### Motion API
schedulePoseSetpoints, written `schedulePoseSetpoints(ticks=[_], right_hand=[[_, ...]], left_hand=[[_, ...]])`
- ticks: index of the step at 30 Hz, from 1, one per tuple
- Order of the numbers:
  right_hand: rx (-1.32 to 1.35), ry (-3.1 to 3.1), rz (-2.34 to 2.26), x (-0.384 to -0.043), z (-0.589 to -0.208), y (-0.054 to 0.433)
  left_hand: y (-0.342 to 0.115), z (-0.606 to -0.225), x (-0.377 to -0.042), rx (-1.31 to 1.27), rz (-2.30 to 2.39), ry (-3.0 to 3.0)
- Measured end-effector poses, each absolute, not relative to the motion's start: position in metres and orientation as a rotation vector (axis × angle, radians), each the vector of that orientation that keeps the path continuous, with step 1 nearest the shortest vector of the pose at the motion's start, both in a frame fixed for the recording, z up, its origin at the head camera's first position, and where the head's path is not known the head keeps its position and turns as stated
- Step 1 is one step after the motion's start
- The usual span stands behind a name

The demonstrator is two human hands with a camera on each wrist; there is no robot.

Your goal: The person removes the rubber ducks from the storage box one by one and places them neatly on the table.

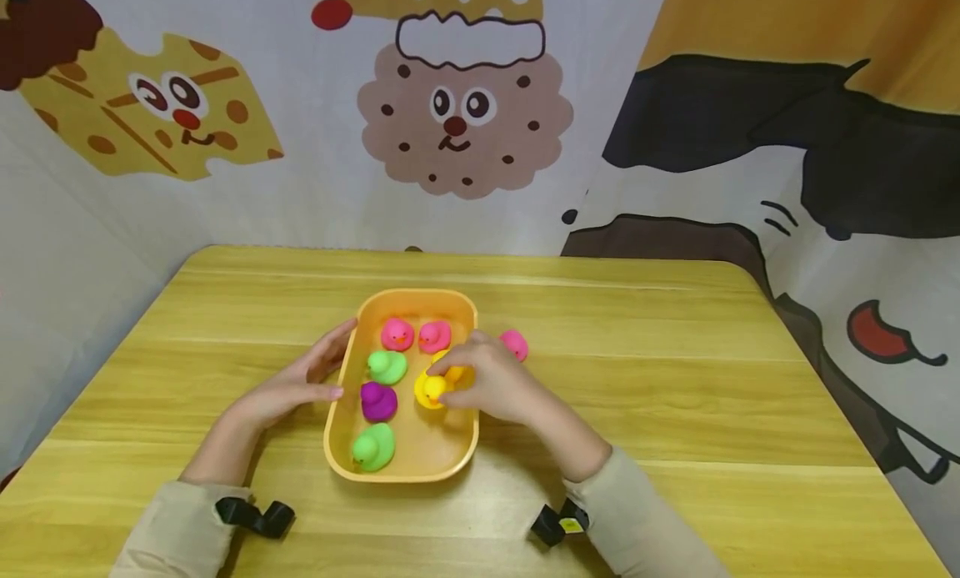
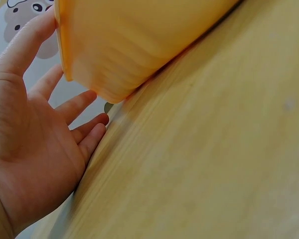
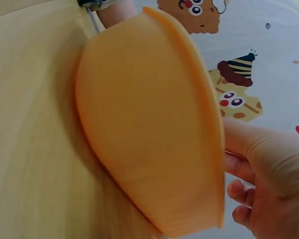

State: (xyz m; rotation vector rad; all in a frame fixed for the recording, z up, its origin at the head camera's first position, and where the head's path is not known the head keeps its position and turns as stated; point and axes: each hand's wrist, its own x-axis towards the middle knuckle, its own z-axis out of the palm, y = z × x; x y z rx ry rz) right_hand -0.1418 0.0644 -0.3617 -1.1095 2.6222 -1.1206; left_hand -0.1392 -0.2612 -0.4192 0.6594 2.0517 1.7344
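An orange plastic basin [image 1: 438,469] holds several small rubber ducks. Down its left side are a pink duck [image 1: 397,334], a green duck [image 1: 387,367], a purple duck [image 1: 378,402] and another green duck [image 1: 373,447]. A second pink duck [image 1: 434,337] sits at the back. My right hand [image 1: 491,378] reaches over the right rim and pinches a yellow duck [image 1: 432,389] between thumb and fingers. More yellow shows just behind it, partly covered by the hand. My left hand [image 1: 303,378] rests against the basin's left side, fingers extended. The right wrist view hides the right fingertips behind the basin wall.
A pink duck [image 1: 514,344] lies on the wooden table [image 1: 675,394] to the right of the basin, partly behind my right hand. A cartoon-printed cloth [image 1: 300,211] hangs behind the table's far edge.
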Motion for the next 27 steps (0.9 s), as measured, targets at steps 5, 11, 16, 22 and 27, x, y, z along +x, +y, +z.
schedulePoseSetpoints(ticks=[5, 11, 16, 22, 27], right_hand=[[-1.121, 2.615, -1.183, -0.142, -0.353, 0.069], [-1.126, 2.630, -1.254, -0.143, -0.344, 0.076], [-1.083, 2.634, -1.316, -0.144, -0.338, 0.084], [-0.998, 2.662, -1.313, -0.148, -0.332, 0.096], [-0.944, 2.675, -1.347, -0.151, -0.327, 0.108]], left_hand=[[-0.262, -0.419, -0.139, 0.661, 1.719, 2.065], [-0.260, -0.418, -0.139, 0.653, 1.719, 2.065], [-0.259, -0.416, -0.139, 0.643, 1.730, 2.061], [-0.259, -0.416, -0.139, 0.655, 1.742, 2.051], [-0.260, -0.418, -0.138, 0.653, 1.740, 2.051]])
